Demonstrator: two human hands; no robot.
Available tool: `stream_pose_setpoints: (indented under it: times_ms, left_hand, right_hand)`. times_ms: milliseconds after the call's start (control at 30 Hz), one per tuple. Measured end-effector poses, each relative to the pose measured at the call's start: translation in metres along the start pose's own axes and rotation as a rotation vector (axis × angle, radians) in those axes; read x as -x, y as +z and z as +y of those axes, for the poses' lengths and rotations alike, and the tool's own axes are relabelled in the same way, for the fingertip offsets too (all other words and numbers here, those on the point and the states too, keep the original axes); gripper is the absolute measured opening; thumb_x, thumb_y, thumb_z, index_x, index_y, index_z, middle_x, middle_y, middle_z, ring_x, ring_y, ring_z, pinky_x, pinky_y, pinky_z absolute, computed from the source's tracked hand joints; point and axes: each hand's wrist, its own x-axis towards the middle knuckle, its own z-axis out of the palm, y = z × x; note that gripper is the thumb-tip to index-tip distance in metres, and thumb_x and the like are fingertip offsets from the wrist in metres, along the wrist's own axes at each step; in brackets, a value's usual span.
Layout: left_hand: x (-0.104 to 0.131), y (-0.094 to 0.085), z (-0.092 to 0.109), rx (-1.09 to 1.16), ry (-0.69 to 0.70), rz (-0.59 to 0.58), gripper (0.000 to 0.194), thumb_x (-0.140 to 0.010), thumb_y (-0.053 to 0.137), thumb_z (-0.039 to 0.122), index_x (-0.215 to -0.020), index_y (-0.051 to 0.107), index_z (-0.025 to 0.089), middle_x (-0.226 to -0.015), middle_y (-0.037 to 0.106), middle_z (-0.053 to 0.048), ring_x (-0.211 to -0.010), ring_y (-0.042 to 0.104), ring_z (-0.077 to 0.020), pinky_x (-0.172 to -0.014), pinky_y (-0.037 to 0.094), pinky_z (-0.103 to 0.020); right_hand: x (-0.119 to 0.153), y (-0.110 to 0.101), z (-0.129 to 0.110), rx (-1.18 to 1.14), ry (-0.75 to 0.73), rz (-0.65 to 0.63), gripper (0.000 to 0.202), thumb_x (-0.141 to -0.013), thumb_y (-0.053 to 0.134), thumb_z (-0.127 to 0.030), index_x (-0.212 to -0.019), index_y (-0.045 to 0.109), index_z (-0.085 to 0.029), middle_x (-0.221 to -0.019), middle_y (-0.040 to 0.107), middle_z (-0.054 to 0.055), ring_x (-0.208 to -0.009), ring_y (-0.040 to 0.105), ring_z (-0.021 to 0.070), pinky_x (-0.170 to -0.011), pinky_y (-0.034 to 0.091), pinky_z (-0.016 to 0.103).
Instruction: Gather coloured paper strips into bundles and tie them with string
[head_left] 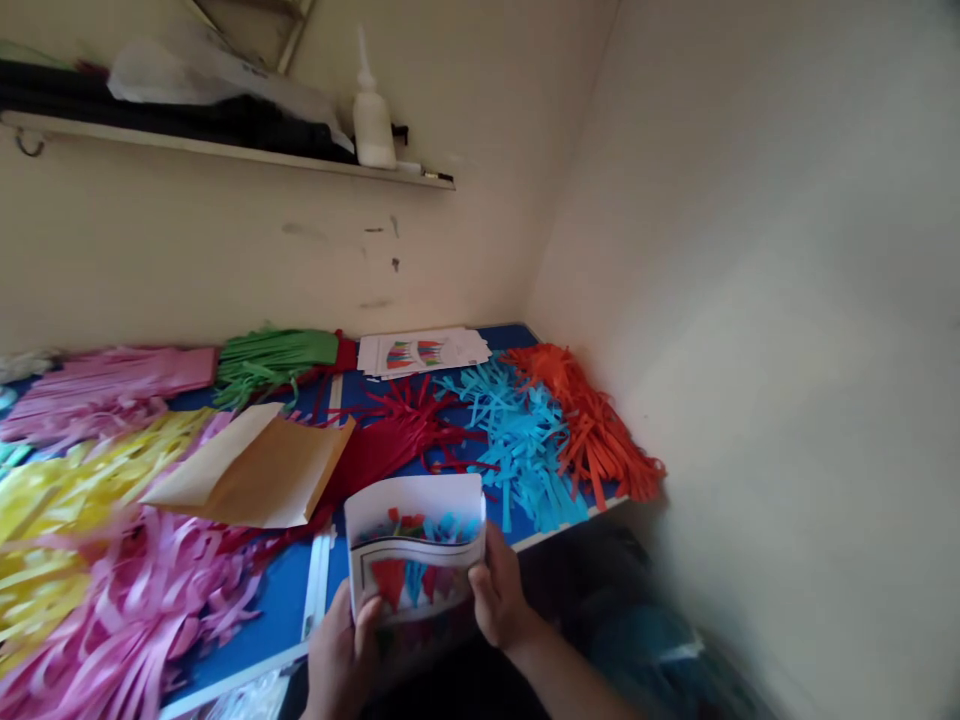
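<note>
A folded printed paper (420, 560) is held upright in front of me by its two sides. It shows a picture of red, blue and pink tassels. More red, green and blue shows above its curved front edge; I cannot tell whether that is print or tissue. My left hand (341, 640) grips its lower left edge with the thumb in front. My right hand (499, 590) is closed on the right edge, thumb also in front. Just behind the paper lie a crimson tissue tassel (382, 445) and an open brown envelope (262, 480).
On the blue table (281, 600) lie fringed tissue bundles: pink (187, 560), yellow (45, 520), green (285, 350), light blue (525, 440) and orange (592, 420). Printed sheets (424, 352) are stacked at the back. A wall shelf (225, 150) holds a white squeeze bottle (373, 125). A wall stands at right.
</note>
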Motion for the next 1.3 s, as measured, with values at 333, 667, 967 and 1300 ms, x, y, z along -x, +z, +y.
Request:
stream_pose_setpoints:
  times_ms: [333, 667, 967, 1300]
  left_hand:
    - [-0.025, -0.029, 0.031, 0.161, 0.110, -0.102, 0.044, -0.089, 0.046, 0.058, -0.098, 0.068, 0.022, -0.096, 0.075, -0.007, -0.094, 0.071, -0.0264, -0.079, 0.058, -0.034]
    - [-0.039, -0.018, 0.042, 0.454, -0.015, 0.188, 0.037, -0.077, 0.073, 0.033, -0.108, 0.055, 0.024, -0.081, 0.073, 0.001, -0.072, 0.072, -0.0157, -0.066, 0.059, -0.023]
    - [-0.038, -0.031, 0.003, 0.271, 0.161, 0.162, 0.022, -0.078, 0.073, 0.025, -0.099, 0.066, 0.022, -0.089, 0.073, -0.003, -0.077, 0.073, -0.0166, -0.068, 0.060, -0.023]
    - [-0.079, -0.052, 0.042, 0.308, 0.266, -0.138, 0.002, -0.082, 0.067, 0.023, -0.083, 0.066, 0.022, -0.087, 0.074, -0.002, -0.076, 0.072, -0.0155, -0.067, 0.059, -0.021]
  right_hand:
    - [-0.010, 0.008, 0.012, 0.069, 0.068, 0.076, 0.042, -0.101, 0.045, -0.043, -0.135, 0.046, -0.020, -0.109, 0.068, 0.012, -0.100, 0.067, 0.0239, -0.086, 0.057, 0.033]
    - [-0.001, 0.012, 0.028, 0.047, 0.045, 0.141, 0.042, -0.099, 0.053, -0.039, -0.137, 0.043, -0.024, -0.117, 0.062, 0.012, -0.103, 0.065, 0.0241, -0.086, 0.056, 0.037]
    - [-0.049, -0.017, 0.017, -0.162, 0.069, -0.120, 0.026, -0.081, 0.076, -0.043, -0.095, 0.065, -0.023, -0.094, 0.068, 0.006, -0.081, 0.065, 0.0179, -0.070, 0.053, 0.027]
    - [-0.082, -0.036, 0.006, 0.050, -0.019, -0.361, 0.022, -0.086, 0.072, -0.042, -0.095, 0.074, -0.022, -0.091, 0.073, 0.005, -0.082, 0.068, 0.0171, -0.076, 0.055, 0.028]
